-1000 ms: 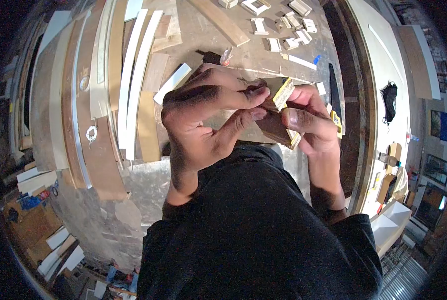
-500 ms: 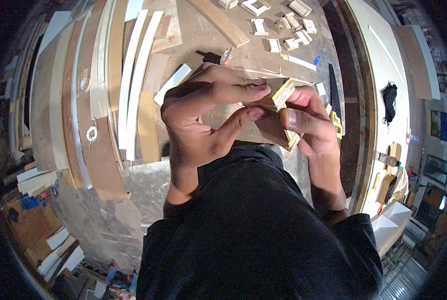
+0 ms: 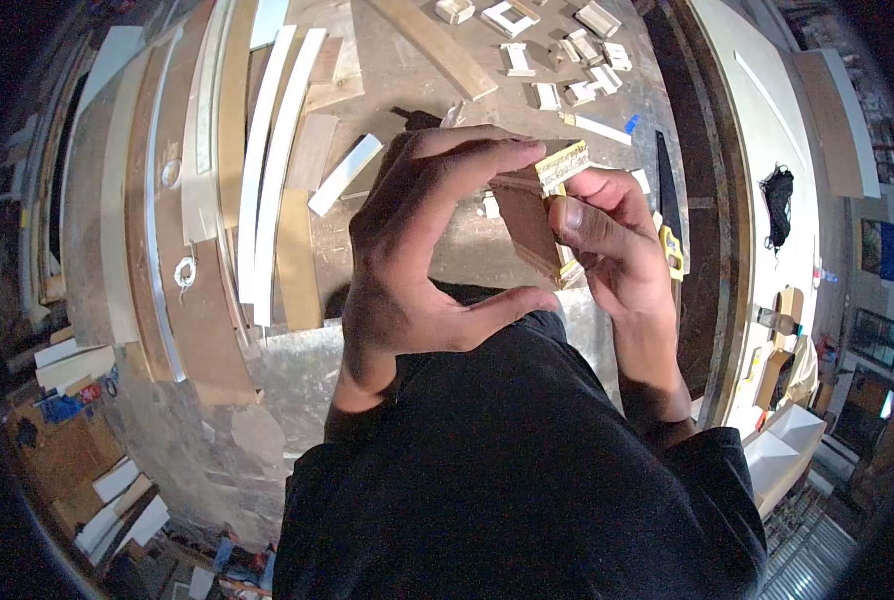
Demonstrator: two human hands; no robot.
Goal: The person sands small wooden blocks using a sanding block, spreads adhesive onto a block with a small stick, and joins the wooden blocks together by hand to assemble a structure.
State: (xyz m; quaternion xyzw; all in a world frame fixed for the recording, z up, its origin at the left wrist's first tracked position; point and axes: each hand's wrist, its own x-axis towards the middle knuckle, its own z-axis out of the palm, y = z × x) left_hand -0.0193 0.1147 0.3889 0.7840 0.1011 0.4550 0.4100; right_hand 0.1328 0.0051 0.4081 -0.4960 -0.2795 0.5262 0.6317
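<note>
A small wooden block-like piece [image 3: 527,225] with a brown face and pale, rough edges is held up before my chest. My right hand [image 3: 617,235] pinches its right side, the thumb lying across the near edge. Curved like a C, my left hand [image 3: 402,250] is at the piece's left, thumb and fingers wide apart. Its fingertips are by the upper edge and its thumb tip near the lower corner; whether they touch the piece I cannot tell.
Several small wooden pieces [image 3: 577,55] lie on the far worktop, beside a long plank [image 3: 432,45]. Long white strips [image 3: 292,160] and boards are on the left. A black-bladed handsaw with a yellow handle [image 3: 673,252] lies at the right edge, near a bundle of black cord [image 3: 779,205].
My left thumb has come away from the piece and dropped down, widening that hand. The piece, in my right hand, has tilted, showing more of its brown face.
</note>
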